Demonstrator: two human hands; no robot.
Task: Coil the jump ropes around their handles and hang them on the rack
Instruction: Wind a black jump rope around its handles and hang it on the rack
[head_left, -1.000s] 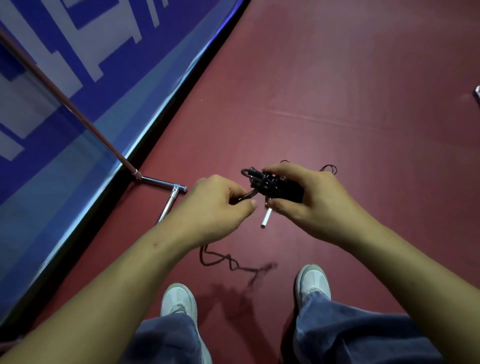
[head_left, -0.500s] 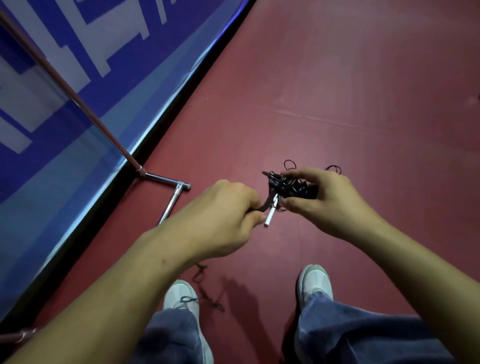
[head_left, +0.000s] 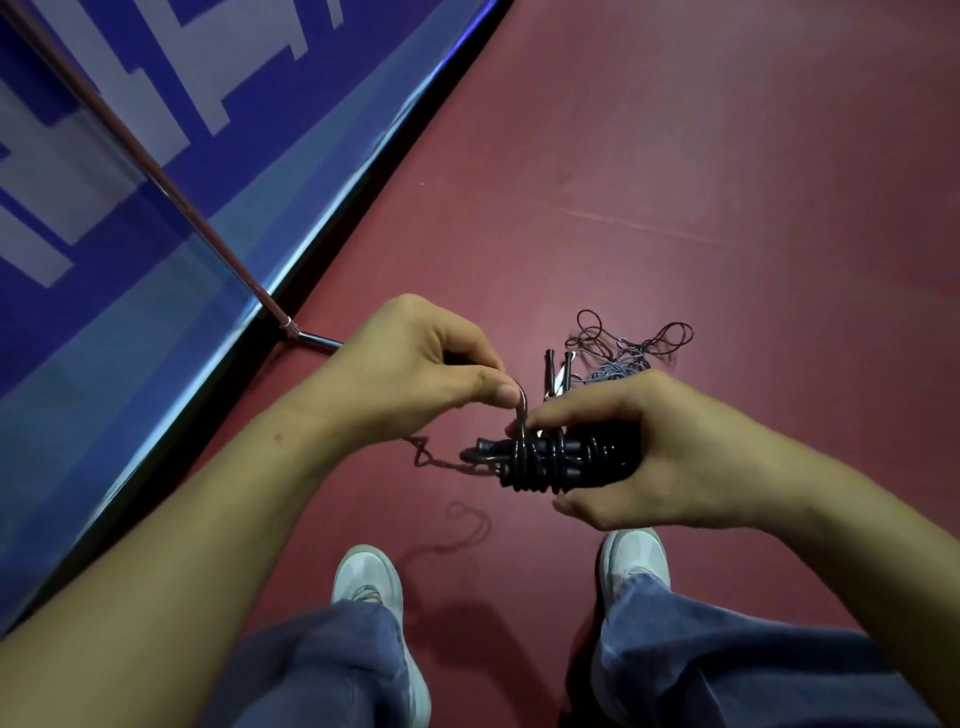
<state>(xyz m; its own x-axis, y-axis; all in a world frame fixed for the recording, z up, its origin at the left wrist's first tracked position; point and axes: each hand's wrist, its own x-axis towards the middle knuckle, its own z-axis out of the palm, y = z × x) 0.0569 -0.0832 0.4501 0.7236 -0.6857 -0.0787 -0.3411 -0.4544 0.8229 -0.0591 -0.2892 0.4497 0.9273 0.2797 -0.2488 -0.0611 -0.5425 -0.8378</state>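
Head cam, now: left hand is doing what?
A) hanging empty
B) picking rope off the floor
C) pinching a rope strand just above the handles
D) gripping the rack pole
C: the left hand pinches the rope between thumb and forefinger, right above the wrapped handles that the right hand grips.

The coiled jump rope (head_left: 535, 467) is seen as glossy black plastic, the rack pole (head_left: 171, 194) as polished metal. The floor (head_left: 675, 156) is finished matt and smooth; the trousers (head_left: 322, 670) are made of denim cloth
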